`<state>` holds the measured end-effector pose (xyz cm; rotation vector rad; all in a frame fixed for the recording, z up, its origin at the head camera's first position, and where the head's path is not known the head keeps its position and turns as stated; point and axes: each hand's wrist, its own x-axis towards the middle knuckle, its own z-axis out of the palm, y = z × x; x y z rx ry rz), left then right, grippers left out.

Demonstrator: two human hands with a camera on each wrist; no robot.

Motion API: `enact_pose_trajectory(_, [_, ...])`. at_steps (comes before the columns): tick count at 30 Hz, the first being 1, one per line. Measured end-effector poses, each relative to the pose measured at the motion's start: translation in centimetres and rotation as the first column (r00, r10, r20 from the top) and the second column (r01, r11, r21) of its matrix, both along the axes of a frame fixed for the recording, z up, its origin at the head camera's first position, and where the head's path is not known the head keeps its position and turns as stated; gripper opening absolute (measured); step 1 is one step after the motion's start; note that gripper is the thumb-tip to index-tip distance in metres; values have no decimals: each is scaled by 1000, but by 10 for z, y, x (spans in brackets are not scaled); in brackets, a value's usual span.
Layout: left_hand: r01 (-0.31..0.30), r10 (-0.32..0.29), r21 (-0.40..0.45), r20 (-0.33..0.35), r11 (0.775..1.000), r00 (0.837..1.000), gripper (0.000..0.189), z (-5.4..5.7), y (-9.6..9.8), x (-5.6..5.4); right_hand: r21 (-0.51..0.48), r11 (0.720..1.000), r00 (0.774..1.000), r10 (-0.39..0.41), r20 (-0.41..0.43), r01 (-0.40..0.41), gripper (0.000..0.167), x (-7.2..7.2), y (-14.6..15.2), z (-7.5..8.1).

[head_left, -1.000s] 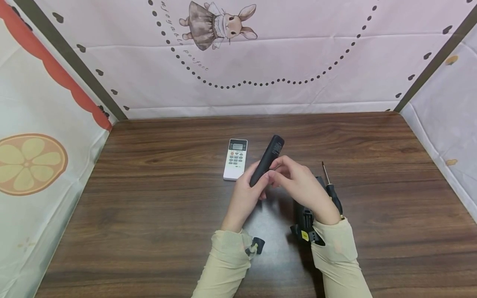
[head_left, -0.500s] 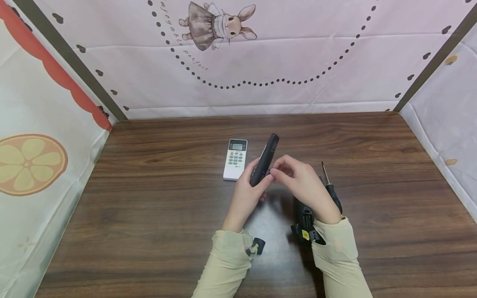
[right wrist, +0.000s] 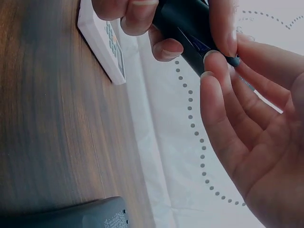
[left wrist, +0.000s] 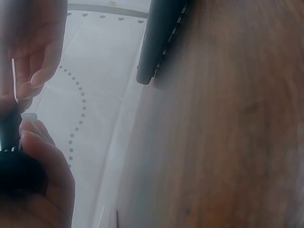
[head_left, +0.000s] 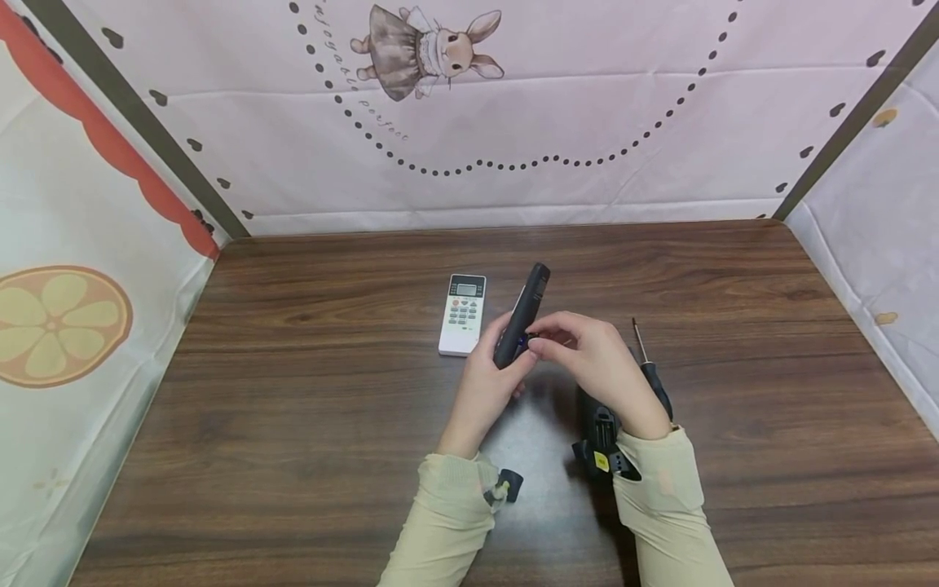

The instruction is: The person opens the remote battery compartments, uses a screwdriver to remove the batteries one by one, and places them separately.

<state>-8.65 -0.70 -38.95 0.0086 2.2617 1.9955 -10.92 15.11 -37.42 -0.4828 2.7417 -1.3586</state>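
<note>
My left hand (head_left: 478, 383) grips a slim black remote control (head_left: 524, 310), tilted upright above the table with its far end raised. In the right wrist view, a narrow opening in its black casing (right wrist: 178, 19) shows something blue (right wrist: 200, 45) inside. My right hand (head_left: 590, 359) brings thumb and fingertips together at the remote's lower right side. Between them they pinch a small dark piece (right wrist: 232, 61) at the casing's edge; I cannot tell whether it is a cover or a battery. In the left wrist view, fingers largely hide the remote.
A white remote control (head_left: 463, 315) with a small screen lies behind my left hand. A black screwdriver (head_left: 655, 383) lies right of my right wrist. Beneath that wrist, a dark, slim device (left wrist: 164, 40) rests on the brown wooden table (head_left: 308, 424). Printed cloth walls (head_left: 572, 106) surround the table.
The black remote has turned from showing its labelled back to a more edge-on pose. Blue now shows beside my right fingertips, which have shifted slightly at its side. Other objects stay put.
</note>
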Motion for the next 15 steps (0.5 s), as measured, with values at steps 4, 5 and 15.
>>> enact_pose_trajectory(4, [1,-1,-1,6,1000,1000,50,-1,0,0,15,1000,999,-13,-31,14,20,-1,4,-2])
enact_pose_trajectory(5, [0,0,4,11,1000,1000,50,-2,0,-1,18,1000,999,-21,-42,22,20,-1,6,-2])
enact_pose_trajectory(15, [-5,7,54,-31,999,1000,35,-8,-1,-2,25,995,994,-96,-47,98,20,-5,20,-4])
